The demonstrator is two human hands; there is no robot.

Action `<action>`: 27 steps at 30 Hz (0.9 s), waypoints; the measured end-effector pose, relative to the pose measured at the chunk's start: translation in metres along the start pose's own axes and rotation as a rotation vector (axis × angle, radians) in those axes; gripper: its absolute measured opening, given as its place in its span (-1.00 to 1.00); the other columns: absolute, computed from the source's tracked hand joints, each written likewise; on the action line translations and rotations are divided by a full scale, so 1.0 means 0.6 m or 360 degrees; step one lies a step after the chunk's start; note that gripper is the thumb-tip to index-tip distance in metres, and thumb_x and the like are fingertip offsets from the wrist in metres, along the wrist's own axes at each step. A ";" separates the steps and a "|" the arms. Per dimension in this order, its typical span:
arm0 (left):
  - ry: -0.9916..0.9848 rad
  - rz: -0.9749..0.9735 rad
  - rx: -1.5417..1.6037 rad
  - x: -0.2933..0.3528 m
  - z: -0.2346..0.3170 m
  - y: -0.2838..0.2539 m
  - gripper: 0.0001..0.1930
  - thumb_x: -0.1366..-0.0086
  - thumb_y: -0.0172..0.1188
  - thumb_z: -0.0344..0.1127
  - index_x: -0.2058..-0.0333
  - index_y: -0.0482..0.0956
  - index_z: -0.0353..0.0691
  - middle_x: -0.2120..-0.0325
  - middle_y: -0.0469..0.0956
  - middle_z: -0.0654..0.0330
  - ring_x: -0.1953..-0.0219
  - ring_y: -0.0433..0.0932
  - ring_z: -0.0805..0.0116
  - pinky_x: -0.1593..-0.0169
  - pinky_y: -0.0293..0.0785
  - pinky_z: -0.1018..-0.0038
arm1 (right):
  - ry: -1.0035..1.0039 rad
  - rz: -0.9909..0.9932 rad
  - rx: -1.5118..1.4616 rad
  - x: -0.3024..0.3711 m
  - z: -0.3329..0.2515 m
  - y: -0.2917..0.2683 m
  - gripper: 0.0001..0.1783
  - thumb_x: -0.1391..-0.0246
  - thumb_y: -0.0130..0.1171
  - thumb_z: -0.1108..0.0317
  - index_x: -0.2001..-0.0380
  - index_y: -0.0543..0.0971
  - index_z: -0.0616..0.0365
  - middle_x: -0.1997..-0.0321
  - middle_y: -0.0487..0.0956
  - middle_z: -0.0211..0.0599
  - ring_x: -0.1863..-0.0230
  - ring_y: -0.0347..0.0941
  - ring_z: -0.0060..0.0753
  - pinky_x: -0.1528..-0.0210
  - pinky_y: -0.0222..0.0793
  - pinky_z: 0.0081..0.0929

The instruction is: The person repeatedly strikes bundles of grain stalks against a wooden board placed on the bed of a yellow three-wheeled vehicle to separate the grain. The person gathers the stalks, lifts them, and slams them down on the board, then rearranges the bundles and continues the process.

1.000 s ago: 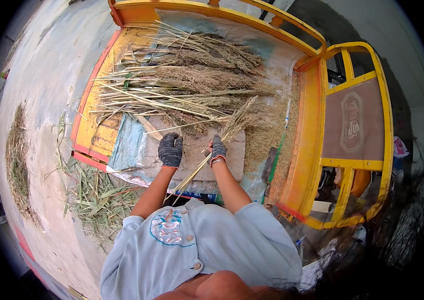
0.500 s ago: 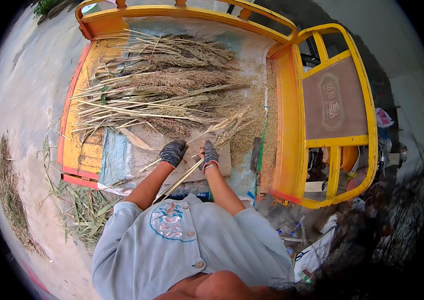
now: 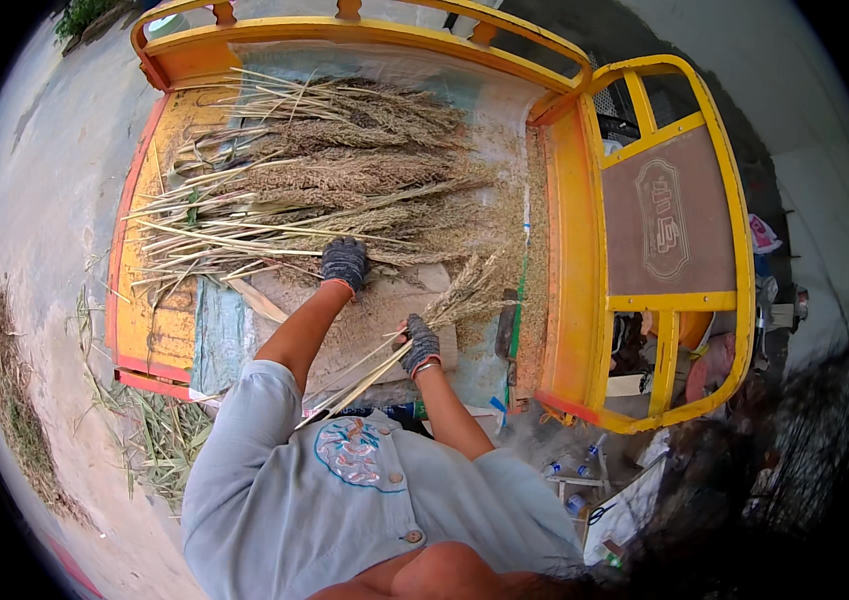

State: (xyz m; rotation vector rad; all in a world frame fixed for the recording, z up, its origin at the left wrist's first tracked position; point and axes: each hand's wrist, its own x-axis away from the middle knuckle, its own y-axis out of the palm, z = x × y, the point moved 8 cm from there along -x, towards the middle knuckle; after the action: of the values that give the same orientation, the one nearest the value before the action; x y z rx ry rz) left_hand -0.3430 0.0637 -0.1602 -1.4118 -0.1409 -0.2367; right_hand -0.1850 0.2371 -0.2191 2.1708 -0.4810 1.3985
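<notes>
My right hand (image 3: pixel 419 343), in a dark grey knitted glove, is closed round a small bundle of broomcorn stalks (image 3: pixel 365 375). Their seed heads (image 3: pixel 470 290) fan out to the upper right, and the bare stems slant down toward my shirt. My left hand (image 3: pixel 345 262), gloved alike, rests at the near edge of a broad pile of broomcorn (image 3: pixel 345 178). Its fingers curl downward, and what lies beneath them is hidden. Most of the pile's stems point left and its brown heads right.
The pile lies on a sheet (image 3: pixel 220 335) and a flattened brown piece (image 3: pixel 345 345) in a yellow cart bed (image 3: pixel 167 320). Loose grain (image 3: pixel 520 260) is scattered at right, by the yellow end frame (image 3: pixel 570 260). Cut leaves (image 3: pixel 160 430) litter the ground at left.
My left hand has moved up and away from beside my right hand to the pile's edge. The right hand has shifted slightly lower, and its bundle now takes in the stalk near my left hand earlier.
</notes>
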 end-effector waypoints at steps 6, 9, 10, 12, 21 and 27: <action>-0.0160 -0.0347 0.0292 -0.006 -0.002 0.034 -0.73 -0.06 0.02 -0.19 0.28 0.51 -0.16 0.28 0.50 0.01 0.19 0.47 0.07 0.16 0.37 0.17 | -0.0067 -0.0022 -0.0255 -0.016 -0.018 -0.030 -0.84 -0.03 -0.01 0.30 0.34 0.38 0.11 0.71 0.39 -0.35 0.68 0.32 -0.35 0.63 0.28 -0.43; -0.0185 -0.0171 0.0426 0.050 0.003 0.000 -0.77 -0.06 0.01 -0.22 0.33 0.49 -0.16 0.29 0.47 -0.02 0.23 0.46 0.02 0.21 0.38 0.15 | -0.0088 0.0021 -0.0701 0.021 -0.046 -0.010 -0.86 -0.07 -0.08 0.38 0.32 0.42 0.15 0.75 0.33 -0.36 0.72 0.24 -0.38 0.67 0.24 -0.49; -0.0040 -0.0075 0.0422 0.079 0.016 -0.015 -0.79 -0.06 0.01 -0.22 0.35 0.49 -0.15 0.30 0.47 0.00 0.25 0.47 0.02 0.23 0.39 0.16 | -0.0135 -0.0046 -0.0750 0.032 -0.060 -0.001 -0.86 -0.08 -0.10 0.38 0.33 0.42 0.15 0.79 0.26 -0.37 0.76 0.17 -0.41 0.67 0.20 -0.46; 0.0098 -0.0023 0.0413 0.131 0.030 -0.033 -0.85 -0.06 -0.01 -0.26 0.40 0.48 -0.10 0.31 0.45 0.05 0.30 0.47 0.00 0.29 0.41 0.16 | -0.0121 -0.0203 -0.0820 0.009 -0.065 -0.001 -0.85 -0.08 -0.10 0.37 0.32 0.42 0.16 0.80 0.22 -0.39 0.80 0.08 -0.45 0.71 0.12 -0.48; 0.0042 0.0049 0.1220 0.282 0.046 -0.048 -0.81 -0.03 0.13 -0.21 0.47 0.52 -0.20 0.56 0.45 0.13 0.50 0.46 0.20 0.40 0.37 0.32 | -0.0147 -0.0644 -0.0579 -0.018 -0.047 0.037 -0.90 -0.04 0.00 0.24 0.37 0.41 -0.04 0.86 0.14 -0.55 0.84 0.03 -0.55 0.78 0.00 -0.48; -0.0507 -0.0968 0.2566 0.319 0.058 -0.025 -0.80 -0.13 0.02 -0.24 0.48 0.53 -0.24 0.73 0.31 0.35 0.72 0.20 0.59 0.66 0.10 0.67 | -0.0111 -0.1079 -0.0479 0.123 -0.054 0.105 -0.87 -0.09 -0.10 0.29 0.33 0.39 0.05 0.81 0.21 -0.47 0.76 0.12 -0.53 0.72 0.09 -0.56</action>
State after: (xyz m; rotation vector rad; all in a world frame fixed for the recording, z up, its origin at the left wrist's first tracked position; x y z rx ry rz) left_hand -0.1597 0.0809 -0.0947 0.2481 -0.8183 -0.2775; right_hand -0.2132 0.2037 -0.1264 1.8781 0.0367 0.8201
